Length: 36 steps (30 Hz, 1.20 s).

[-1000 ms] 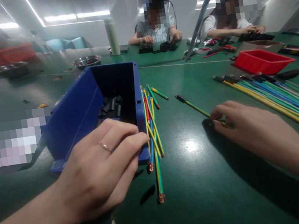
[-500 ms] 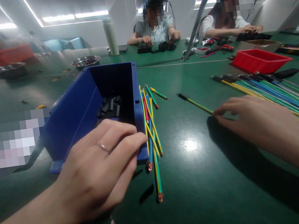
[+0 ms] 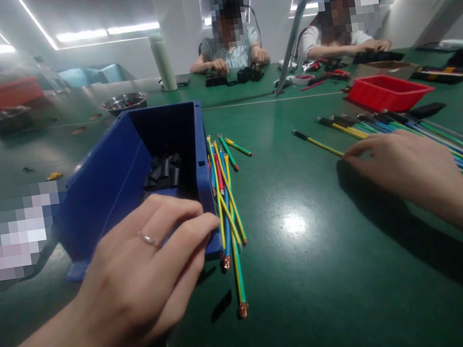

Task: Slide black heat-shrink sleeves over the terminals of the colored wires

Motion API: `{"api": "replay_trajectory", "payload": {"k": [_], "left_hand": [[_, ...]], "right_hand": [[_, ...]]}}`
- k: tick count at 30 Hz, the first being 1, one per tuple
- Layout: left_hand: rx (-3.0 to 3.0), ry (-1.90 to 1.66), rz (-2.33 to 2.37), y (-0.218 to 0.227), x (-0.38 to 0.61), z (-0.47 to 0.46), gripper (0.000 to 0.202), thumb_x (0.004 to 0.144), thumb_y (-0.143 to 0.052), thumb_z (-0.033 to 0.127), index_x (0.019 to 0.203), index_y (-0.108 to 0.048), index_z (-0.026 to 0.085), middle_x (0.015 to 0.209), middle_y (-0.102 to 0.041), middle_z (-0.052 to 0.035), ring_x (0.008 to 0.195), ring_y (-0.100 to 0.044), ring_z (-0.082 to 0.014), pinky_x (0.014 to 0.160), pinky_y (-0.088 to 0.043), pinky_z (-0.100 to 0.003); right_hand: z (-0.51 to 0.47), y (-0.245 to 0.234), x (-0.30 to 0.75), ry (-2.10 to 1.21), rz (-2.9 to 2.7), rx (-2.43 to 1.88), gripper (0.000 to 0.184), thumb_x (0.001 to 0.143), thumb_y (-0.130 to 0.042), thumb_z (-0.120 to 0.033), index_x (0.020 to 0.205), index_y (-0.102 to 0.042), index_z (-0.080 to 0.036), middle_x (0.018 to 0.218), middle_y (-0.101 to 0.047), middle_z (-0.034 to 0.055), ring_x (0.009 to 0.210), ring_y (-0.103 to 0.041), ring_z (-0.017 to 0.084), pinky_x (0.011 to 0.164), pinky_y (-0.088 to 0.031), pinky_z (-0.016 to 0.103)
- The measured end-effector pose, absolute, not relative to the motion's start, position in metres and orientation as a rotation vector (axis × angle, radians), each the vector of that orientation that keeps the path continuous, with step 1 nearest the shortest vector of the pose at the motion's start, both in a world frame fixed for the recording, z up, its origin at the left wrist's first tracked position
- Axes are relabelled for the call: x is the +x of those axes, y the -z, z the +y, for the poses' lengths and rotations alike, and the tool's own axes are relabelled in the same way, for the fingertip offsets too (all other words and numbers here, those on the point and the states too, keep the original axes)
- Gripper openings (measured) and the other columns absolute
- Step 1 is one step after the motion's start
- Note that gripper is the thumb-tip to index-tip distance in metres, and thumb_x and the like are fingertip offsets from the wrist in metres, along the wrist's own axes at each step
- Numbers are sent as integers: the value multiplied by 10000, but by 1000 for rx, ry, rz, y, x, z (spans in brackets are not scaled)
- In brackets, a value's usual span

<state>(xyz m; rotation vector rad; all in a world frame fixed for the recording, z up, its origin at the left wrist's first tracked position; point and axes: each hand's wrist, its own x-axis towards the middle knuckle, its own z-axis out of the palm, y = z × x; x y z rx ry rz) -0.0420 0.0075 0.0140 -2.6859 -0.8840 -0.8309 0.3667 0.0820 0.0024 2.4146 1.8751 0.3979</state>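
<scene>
My left hand [image 3: 142, 272] lies over the front right corner of a blue bin [image 3: 111, 173], fingers curled together on its rim and thumb tucked below. Short black tube pieces [image 3: 162, 171] lie inside the bin. Right of the bin is a loose bunch of yellow-green, blue and red wires [image 3: 224, 197] with bare copper ends. My right hand [image 3: 403, 166] rests low on the green table [image 3: 305, 266]. Its fingertips are closed over the near end of a single yellow-green wire [image 3: 317, 141] with a black tip.
A long row of coloured wires [image 3: 446, 137] with black tips lies at the right, beside a red tray [image 3: 388, 94]. Farther back stand a steel bowl [image 3: 124, 102] and a pale bottle [image 3: 163, 62]. Two other people work at the far side. A black scrap [image 3: 221, 307] lies near me.
My right hand has slid to the right and away from me, taking the single yellow-green wire toward the long row of wires. My left hand has stayed on the bin.
</scene>
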Motion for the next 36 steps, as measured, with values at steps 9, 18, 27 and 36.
{"api": "replay_trajectory", "payload": {"k": [9, 18, 27, 36], "left_hand": [[-2687, 801, -893, -16, -42, 6, 303, 1075, -518, 37, 1336, -596, 171, 1221, -618, -69, 1077, -619, -208, 957, -523, -341], [-2686, 816, -914, -16, -43, 5, 288, 1088, -510, 62, 1323, -613, 194, 1211, -647, -69, 1068, -627, -217, 944, -534, -348], [-2699, 826, -895, -16, -42, 5, 292, 1083, -524, 49, 1328, -608, 184, 1206, -639, -69, 1069, -625, -212, 932, -532, -349], [-2687, 825, -907, -16, -42, 4, 292, 1077, -530, 54, 1319, -617, 191, 1209, -649, -65, 1061, -637, -212, 945, -547, -341]], "right_hand": [[95, -1, 392, -501, 1732, 2467, 491, 1060, -451, -386, 1300, -860, -258, 1096, -803, 212, 1029, -731, 402, 721, -502, 427], [104, 8, 410, -574, 1803, 2399, 503, 1100, -415, -366, 1290, -860, -228, 1378, -754, 166, 1142, -660, 388, 824, -520, 448], [108, 17, 413, -589, 2003, 2247, 529, 1121, -344, -297, 1300, -825, -171, 1339, -777, 146, 1126, -706, 314, 900, -561, 408], [112, 23, 422, -598, 1984, 2243, 558, 1122, -290, -284, 1301, -801, -150, 1339, -751, 182, 1116, -703, 336, 811, -537, 403]]}}
